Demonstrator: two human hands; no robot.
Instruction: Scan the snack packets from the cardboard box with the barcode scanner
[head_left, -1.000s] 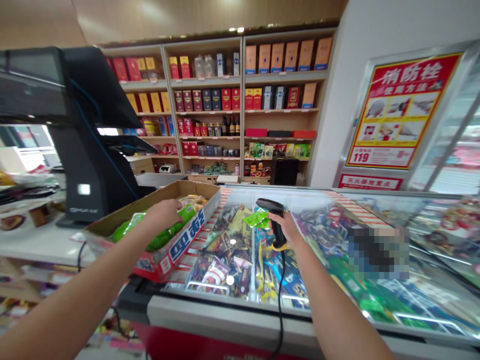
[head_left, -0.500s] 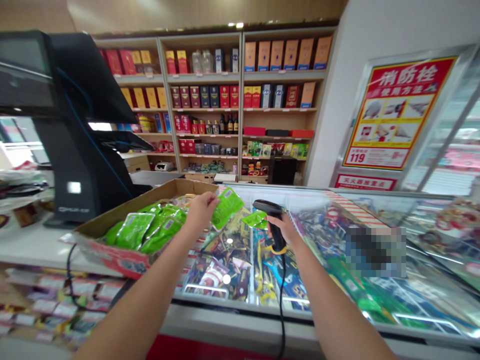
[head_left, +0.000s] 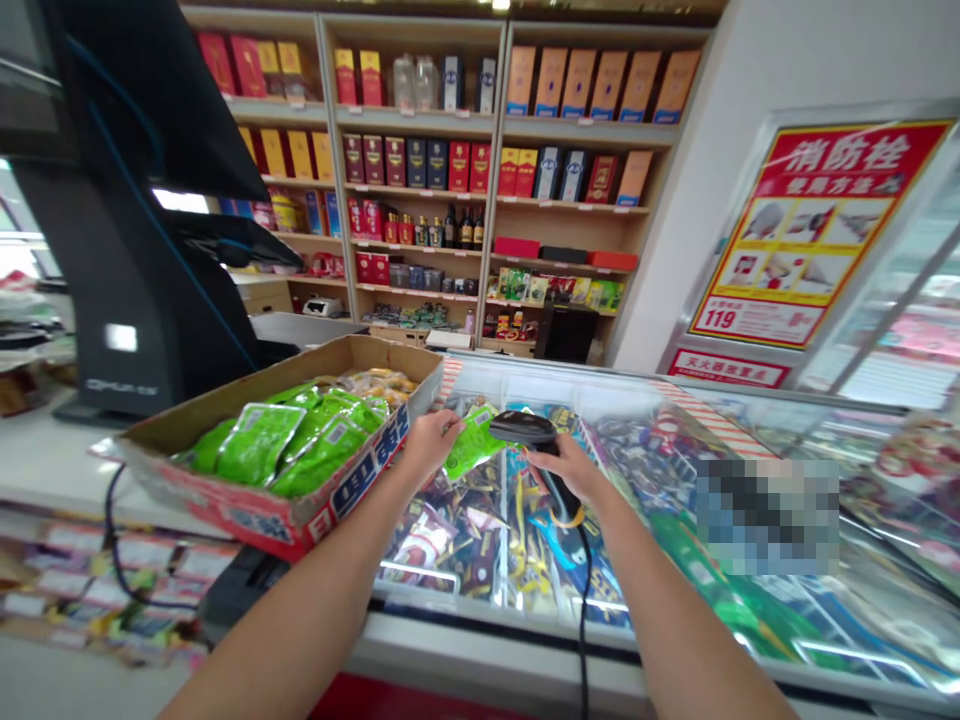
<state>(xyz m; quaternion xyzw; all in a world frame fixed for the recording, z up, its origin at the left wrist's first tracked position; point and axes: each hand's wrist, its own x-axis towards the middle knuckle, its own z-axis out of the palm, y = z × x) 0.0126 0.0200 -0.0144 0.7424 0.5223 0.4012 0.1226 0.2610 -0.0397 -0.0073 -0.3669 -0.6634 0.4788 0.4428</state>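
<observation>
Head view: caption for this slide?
Left hand holds a green packet beside the barcode scanner in the right hand, over a glass-topped freezer.

**Glossy plastic against matt cardboard**
Shiny green plastic sachet, matt black plastic barcode scanner, rough cardboard box, smooth glass freezer lid, wooden shelves.

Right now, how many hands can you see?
2. The left hand is beside the box, holding a green packet. The right hand grips a scanner above the freezer. No other hands show.
</observation>
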